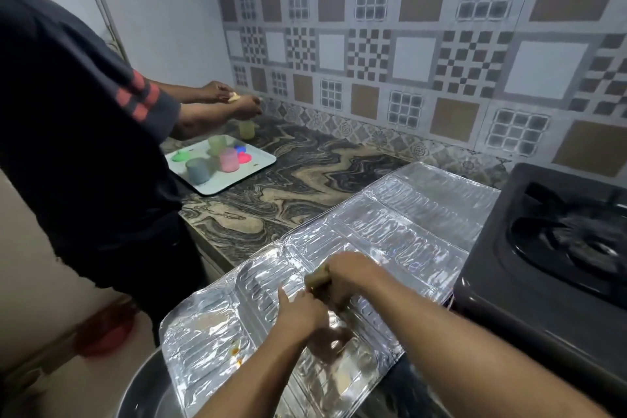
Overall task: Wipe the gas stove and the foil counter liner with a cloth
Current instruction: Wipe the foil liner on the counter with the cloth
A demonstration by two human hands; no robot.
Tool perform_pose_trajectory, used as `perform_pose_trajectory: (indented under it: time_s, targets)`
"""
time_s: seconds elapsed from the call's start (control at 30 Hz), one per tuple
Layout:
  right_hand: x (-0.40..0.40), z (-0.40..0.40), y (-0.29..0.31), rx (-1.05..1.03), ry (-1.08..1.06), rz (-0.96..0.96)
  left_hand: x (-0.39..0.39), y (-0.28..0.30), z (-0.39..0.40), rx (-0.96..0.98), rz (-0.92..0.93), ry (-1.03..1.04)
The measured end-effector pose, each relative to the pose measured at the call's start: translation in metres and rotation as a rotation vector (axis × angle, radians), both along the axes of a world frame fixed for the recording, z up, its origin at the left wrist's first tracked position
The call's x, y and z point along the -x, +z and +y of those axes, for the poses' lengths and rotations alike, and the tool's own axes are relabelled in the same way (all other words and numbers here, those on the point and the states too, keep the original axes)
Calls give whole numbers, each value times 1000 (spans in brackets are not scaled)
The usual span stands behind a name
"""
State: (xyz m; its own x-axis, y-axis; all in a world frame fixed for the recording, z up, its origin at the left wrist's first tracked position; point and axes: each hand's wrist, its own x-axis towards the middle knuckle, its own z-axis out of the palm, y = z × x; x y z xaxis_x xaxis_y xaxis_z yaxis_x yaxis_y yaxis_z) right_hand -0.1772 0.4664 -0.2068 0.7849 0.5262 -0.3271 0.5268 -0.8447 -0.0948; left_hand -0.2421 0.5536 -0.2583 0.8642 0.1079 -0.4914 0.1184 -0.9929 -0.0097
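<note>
A shiny embossed foil counter liner lies across the marbled counter, its near end reaching out over the counter edge. The dark gas stove stands at the right, touching the liner's right side. Above the liner's middle my right hand grips a small olive-brown cloth, most of it hidden in the fingers. My left hand is close beside it on the left, fingers curled at the cloth's lower edge; blur hides the exact hold. Orange-brown stains mark the liner's near left part.
Another person in a dark shirt stands at the left, both hands working over a yellow cup. A white tray with coloured cups and lids sits on the counter. A steel basin lies below the liner's near end. Patterned tiles back the counter.
</note>
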Motion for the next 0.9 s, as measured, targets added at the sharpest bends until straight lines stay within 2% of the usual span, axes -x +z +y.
perform_pose_trajectory:
  time_s: [0.1, 0.27, 0.33, 0.47, 0.53, 0.63, 0.73, 0.8, 0.9]
  targets:
    - [19, -8, -22, -239, -117, -5, -4, 1, 4, 31, 22, 24]
    - [41, -36, 5, -29, -109, 74, -3, 3, -2, -54, 48, -12]
    - [47, -46, 10, 20, -120, 42, -4, 1, -1, -79, 61, -15]
    - [54, -57, -2, -54, -116, 21, -6, -5, 17, 35, 42, -36]
    - [52, -61, -15, -115, -120, 6, -1, -2, 30, 131, -41, -48]
    - [54, -63, -28, -215, -195, 16, 6, -1, 66, 173, -159, 73]
    - [57, -63, -33, -338, -306, 50, 13, -6, 105, 135, -184, 194]
    - [53, -64, -36, -327, -278, 25, 23, -5, 117, 139, -175, 209]
    - [39, -62, -44, -205, -270, -52, 31, -9, 121, 162, -168, 208]
